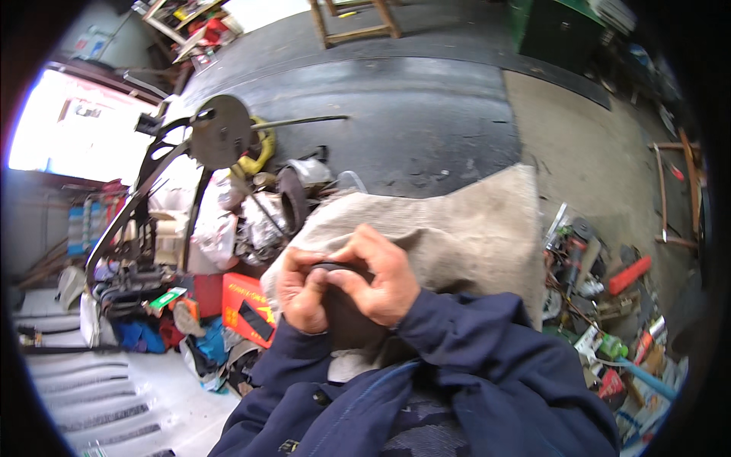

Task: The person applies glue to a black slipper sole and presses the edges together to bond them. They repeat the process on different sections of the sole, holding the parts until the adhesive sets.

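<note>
My left hand (302,293) and my right hand (378,278) meet over my lap, with both thumbs close together. Between them they grip a dark item with a curved black rim (335,266). Most of it is hidden by my fingers, so its kind does not show. Under the hands a beige cloth (464,228) covers my lap, its far part spread out ahead of me. Dark blue sleeves reach down to both wrists.
At left stands a hand-cranked machine (221,131) with a round metal wheel. A red box (247,308) with a dark phone (255,320) on it lies left of my hands. Tools and scraps (586,266) crowd the right side. A wooden stool (354,34) stands far ahead.
</note>
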`<action>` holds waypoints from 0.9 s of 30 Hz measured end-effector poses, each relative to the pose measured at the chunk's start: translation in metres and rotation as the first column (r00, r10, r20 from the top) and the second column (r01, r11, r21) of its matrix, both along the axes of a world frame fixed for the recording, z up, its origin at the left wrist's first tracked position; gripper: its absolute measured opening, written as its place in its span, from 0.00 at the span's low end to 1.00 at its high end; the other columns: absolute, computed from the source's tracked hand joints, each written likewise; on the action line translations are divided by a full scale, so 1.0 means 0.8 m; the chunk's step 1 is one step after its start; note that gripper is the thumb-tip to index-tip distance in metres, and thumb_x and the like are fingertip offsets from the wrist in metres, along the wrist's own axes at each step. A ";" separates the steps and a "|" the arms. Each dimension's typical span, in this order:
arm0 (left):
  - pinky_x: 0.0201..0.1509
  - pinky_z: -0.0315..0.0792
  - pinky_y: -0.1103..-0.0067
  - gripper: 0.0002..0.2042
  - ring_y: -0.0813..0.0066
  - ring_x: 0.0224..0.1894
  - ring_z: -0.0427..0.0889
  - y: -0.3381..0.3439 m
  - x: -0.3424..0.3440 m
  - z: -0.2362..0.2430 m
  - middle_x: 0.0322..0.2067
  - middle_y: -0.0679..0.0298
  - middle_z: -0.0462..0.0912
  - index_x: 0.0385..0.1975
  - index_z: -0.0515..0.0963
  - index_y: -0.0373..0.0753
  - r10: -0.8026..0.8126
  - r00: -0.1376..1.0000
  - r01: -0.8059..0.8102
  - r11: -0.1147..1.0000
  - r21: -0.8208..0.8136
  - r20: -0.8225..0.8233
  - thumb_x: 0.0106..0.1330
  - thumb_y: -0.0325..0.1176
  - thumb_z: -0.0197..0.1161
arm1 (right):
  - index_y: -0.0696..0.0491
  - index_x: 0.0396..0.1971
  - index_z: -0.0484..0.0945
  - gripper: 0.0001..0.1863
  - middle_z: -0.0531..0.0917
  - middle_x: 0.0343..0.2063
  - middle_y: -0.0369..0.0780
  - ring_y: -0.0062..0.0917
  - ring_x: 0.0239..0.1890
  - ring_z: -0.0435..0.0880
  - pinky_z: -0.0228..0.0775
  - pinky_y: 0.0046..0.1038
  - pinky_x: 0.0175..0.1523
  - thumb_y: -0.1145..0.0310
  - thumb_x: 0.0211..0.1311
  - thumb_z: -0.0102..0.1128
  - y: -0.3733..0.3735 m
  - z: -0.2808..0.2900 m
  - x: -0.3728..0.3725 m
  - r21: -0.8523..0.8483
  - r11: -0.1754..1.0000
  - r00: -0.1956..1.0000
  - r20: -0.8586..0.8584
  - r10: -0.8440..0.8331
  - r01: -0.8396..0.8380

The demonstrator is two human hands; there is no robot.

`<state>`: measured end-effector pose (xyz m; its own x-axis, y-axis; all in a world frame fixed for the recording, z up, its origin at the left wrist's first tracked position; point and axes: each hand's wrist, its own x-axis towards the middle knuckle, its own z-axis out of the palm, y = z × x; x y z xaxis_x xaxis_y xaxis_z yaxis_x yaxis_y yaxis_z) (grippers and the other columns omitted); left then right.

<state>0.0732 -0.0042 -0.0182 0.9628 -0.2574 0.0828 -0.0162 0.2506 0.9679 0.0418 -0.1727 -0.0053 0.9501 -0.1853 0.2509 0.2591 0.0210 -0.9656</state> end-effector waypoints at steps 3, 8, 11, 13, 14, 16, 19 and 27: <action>0.56 0.74 0.79 0.12 0.75 0.46 0.82 -0.003 -0.005 0.004 0.43 0.60 0.84 0.44 0.75 0.36 -0.032 0.998 0.028 0.997 -0.079 -0.051 0.69 0.31 0.71 | 0.59 0.34 0.79 0.09 0.75 0.32 0.43 0.35 0.33 0.80 0.73 0.30 0.39 0.76 0.57 0.73 -0.001 0.002 -0.003 0.044 0.998 0.999 -0.016 0.037 -0.036; 0.57 0.74 0.78 0.11 0.75 0.48 0.83 -0.005 -0.003 0.006 0.44 0.59 0.84 0.44 0.75 0.37 -0.049 0.997 0.041 0.993 -0.114 -0.062 0.69 0.28 0.70 | 0.59 0.35 0.80 0.10 0.76 0.32 0.43 0.38 0.33 0.80 0.73 0.31 0.39 0.79 0.54 0.72 -0.002 0.000 -0.001 -0.141 0.990 0.997 0.081 -0.011 0.023; 0.57 0.74 0.78 0.11 0.74 0.47 0.83 -0.003 -0.003 0.006 0.44 0.59 0.84 0.45 0.75 0.36 -0.047 0.996 0.040 0.994 -0.099 -0.070 0.69 0.28 0.70 | 0.58 0.37 0.81 0.11 0.77 0.33 0.43 0.38 0.34 0.81 0.74 0.31 0.40 0.78 0.54 0.73 -0.001 0.001 0.000 -0.098 0.995 0.999 0.047 -0.005 0.009; 0.57 0.74 0.78 0.11 0.74 0.47 0.83 -0.002 -0.004 0.006 0.44 0.59 0.84 0.45 0.75 0.36 -0.046 0.996 0.038 0.995 -0.094 -0.075 0.69 0.29 0.70 | 0.58 0.37 0.82 0.11 0.77 0.33 0.43 0.37 0.34 0.81 0.74 0.31 0.40 0.78 0.55 0.73 -0.001 0.003 -0.002 -0.044 0.999 1.000 0.003 0.019 -0.019; 0.57 0.74 0.78 0.11 0.75 0.47 0.82 -0.002 -0.004 0.006 0.44 0.59 0.84 0.45 0.75 0.36 -0.044 0.996 0.036 0.995 -0.094 -0.077 0.69 0.29 0.70 | 0.58 0.38 0.82 0.11 0.77 0.33 0.43 0.36 0.34 0.81 0.74 0.30 0.41 0.77 0.56 0.73 -0.002 0.005 -0.003 -0.018 0.999 0.999 -0.021 0.039 -0.039; 0.57 0.74 0.78 0.12 0.75 0.47 0.82 -0.001 -0.005 0.006 0.44 0.59 0.83 0.45 0.75 0.35 -0.041 0.996 0.034 0.996 -0.082 -0.084 0.69 0.29 0.70 | 0.58 0.39 0.82 0.11 0.77 0.34 0.43 0.34 0.35 0.81 0.74 0.30 0.42 0.76 0.57 0.74 -0.003 0.008 -0.003 0.026 0.997 0.996 -0.057 0.070 -0.068; 0.57 0.74 0.78 0.13 0.75 0.47 0.82 -0.002 -0.006 0.006 0.44 0.60 0.82 0.46 0.74 0.35 -0.027 0.996 0.021 0.997 -0.074 -0.088 0.69 0.30 0.71 | 0.59 0.40 0.83 0.12 0.77 0.34 0.42 0.33 0.35 0.81 0.74 0.29 0.42 0.76 0.57 0.75 -0.003 0.012 -0.001 0.058 0.994 0.992 -0.077 0.098 -0.094; 0.55 0.73 0.79 0.14 0.77 0.45 0.80 -0.006 -0.006 0.008 0.43 0.62 0.81 0.46 0.70 0.38 0.003 0.997 -0.008 0.999 -0.053 -0.082 0.69 0.29 0.70 | 0.57 0.39 0.82 0.13 0.76 0.33 0.42 0.33 0.35 0.79 0.72 0.30 0.40 0.78 0.54 0.74 -0.006 0.011 0.005 0.021 0.992 0.991 -0.036 0.128 -0.127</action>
